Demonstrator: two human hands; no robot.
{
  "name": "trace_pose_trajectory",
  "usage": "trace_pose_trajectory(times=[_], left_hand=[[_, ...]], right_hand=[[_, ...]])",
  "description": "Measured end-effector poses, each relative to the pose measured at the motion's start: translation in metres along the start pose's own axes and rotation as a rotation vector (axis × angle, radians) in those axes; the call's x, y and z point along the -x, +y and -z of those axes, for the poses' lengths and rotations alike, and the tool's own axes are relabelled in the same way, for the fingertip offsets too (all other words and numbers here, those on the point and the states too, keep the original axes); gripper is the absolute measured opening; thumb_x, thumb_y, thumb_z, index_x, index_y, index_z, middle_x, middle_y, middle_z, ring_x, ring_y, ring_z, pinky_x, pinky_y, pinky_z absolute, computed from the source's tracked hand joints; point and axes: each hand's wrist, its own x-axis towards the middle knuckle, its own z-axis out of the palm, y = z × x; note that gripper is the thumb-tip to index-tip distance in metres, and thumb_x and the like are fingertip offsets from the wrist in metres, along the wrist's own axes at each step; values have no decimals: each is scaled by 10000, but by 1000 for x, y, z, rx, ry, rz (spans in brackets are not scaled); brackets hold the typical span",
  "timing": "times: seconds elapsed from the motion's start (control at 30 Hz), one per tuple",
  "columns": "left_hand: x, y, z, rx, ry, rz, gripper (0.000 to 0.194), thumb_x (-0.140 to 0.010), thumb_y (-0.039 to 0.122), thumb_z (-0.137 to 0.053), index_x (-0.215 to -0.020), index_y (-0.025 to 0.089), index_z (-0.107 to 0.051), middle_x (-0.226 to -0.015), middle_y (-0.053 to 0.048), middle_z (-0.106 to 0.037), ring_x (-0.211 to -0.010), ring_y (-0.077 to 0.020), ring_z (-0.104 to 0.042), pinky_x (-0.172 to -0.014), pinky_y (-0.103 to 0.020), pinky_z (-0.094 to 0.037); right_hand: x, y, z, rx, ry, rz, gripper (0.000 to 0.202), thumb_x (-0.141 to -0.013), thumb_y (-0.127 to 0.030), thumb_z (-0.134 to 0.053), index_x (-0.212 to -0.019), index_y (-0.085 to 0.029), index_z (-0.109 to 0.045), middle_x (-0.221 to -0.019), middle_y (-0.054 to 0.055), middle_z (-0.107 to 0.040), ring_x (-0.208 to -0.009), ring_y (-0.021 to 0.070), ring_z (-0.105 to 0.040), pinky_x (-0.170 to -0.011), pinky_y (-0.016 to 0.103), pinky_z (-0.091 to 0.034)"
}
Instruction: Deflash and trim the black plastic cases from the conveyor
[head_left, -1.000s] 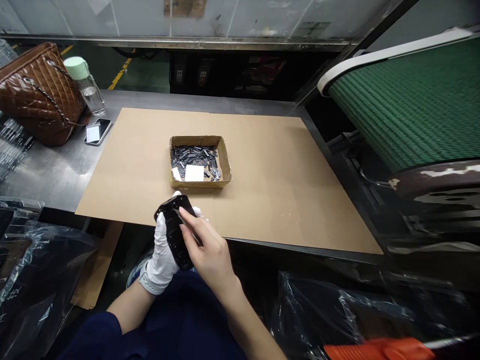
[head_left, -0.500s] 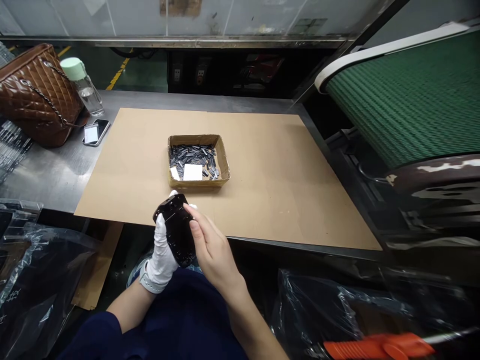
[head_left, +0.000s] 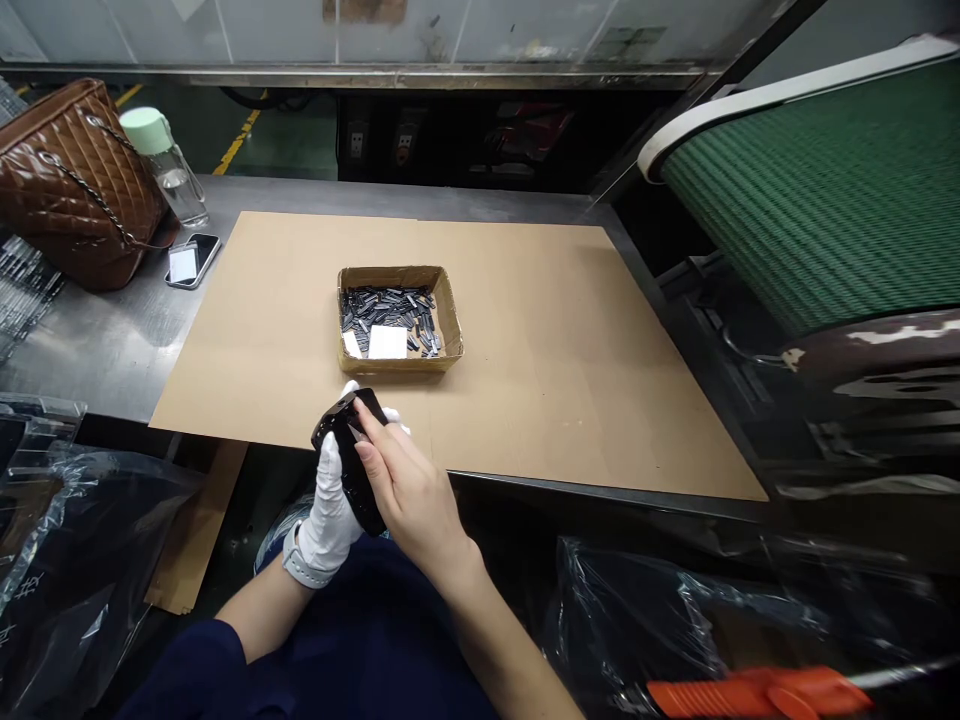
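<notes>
A glossy black plastic housing (head_left: 360, 490) rests tilted in my gloved left hand (head_left: 330, 505), whose thumb clamps its left edge while white fingertips show past the far side. My bare right hand (head_left: 416, 490) lies over the housing's upper right part. Its fingertips press at the top end, with the thumb lower down on the face. Whether a small piece sits under those fingers is hidden. Just beyond my hands stands a shallow cardboard box (head_left: 452, 330) holding many small dark strips (head_left: 386, 305) and a white card (head_left: 388, 342).
Under the box, a cardboard sheet (head_left: 555, 370) covers the metal table. A brown bag (head_left: 82, 190), a bottle (head_left: 176, 185) and a phone (head_left: 206, 255) are at the left. A green conveyor belt (head_left: 832, 180) rises on the right. Plastic-wrapped bundles flank me, with an orange handle (head_left: 750, 692) at lower right.
My right hand has moved up and left across the housing, covering more of its face. The housing has tilted slightly in my left hand. The box stays in place.
</notes>
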Motion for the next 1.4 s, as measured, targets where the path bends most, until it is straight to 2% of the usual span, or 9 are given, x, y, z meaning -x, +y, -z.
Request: trace_pose_trajectory(times=[0.17,0.3,0.4,0.6,0.77,0.9,1.07,1.23,1.4], left_hand=[[3,-4,-5,8,43,-65,327,-890,402,-512,-1133,252,-673,-1317,47,-588,-1397,-132,-291,-1157,-231,-221],[7,-7,-16,-42,84,-109,317,-925,379,-438,-1062,275,-703,-1295,63,-601,-1367,-135,-354,-1122,-233,-309],[10,-9,-22,-80,114,-125,362,-941,374,-387,-1060,246,-704,-1274,37,-620,-1342,-135,-394,-1099,-210,-331],[13,-11,-24,-164,44,-135,376,-940,312,-382,-1064,148,-697,-1207,-36,-664,-1284,-136,-471,-1079,-147,-307],[7,-16,-21,-82,70,-197,375,-962,358,-349,-1142,252,-661,-1197,30,-668,-1268,-118,-489,-1064,-191,-377],[1,-19,-15,-74,104,-229,410,-986,348,-272,-1221,286,-603,-1226,50,-650,-1260,-106,-496,-1052,-222,-412],[0,-19,-11,-87,111,-283,378,-967,430,-340,-1256,324,-560,-1248,50,-635,-1248,-124,-512,-1033,-266,-453],[2,-19,-25,-141,126,-292,380,-974,390,-317,-1216,286,-592,-1223,13,-651,-1171,-116,-572,-1007,-252,-469],[7,-19,-40,-172,157,-292,374,-960,309,-329,-1138,229,-649,-1089,-16,-706,-1062,-129,-636,-994,-252,-467]], right_hand=[[1,-1,-2,-42,12,9,437,-1000,-313,-309,-1394,-189,-451,-1028,108,-705,-826,196,-678,-687,277,-564],[3,-2,-4,-1,40,16,435,-1003,-299,-294,-1390,-185,-457,-935,91,-712,-784,184,-669,-640,260,-541],[3,-2,-5,15,55,19,435,-1004,-302,-292,-1379,-172,-470,-906,88,-707,-765,185,-661,-622,265,-527],[3,-2,-5,41,60,24,430,-1005,-296,-292,-1360,-160,-492,-872,83,-703,-738,188,-655,-612,278,-511],[3,-2,-8,77,73,31,422,-1006,-287,-294,-1343,-152,-509,-948,98,-717,-773,190,-671,-610,278,-512],[2,-1,-8,86,61,50,423,-1008,-292,-291,-1328,-142,-522,-977,97,-719,-798,186,-679,-627,271,-528],[2,1,-6,111,9,66,435,-1016,-299,-261,-1319,-132,-524,-1028,89,-718,-844,165,-685,-686,247,-541],[0,3,-8,121,-16,87,426,-1013,-292,-272,-1341,-140,-498,-1063,91,-712,-890,172,-685,-710,254,-552],[0,4,-9,88,-17,102,422,-1011,-284,-277,-1325,-119,-506,-1118,101,-696,-931,184,-685,-733,275,-565]])
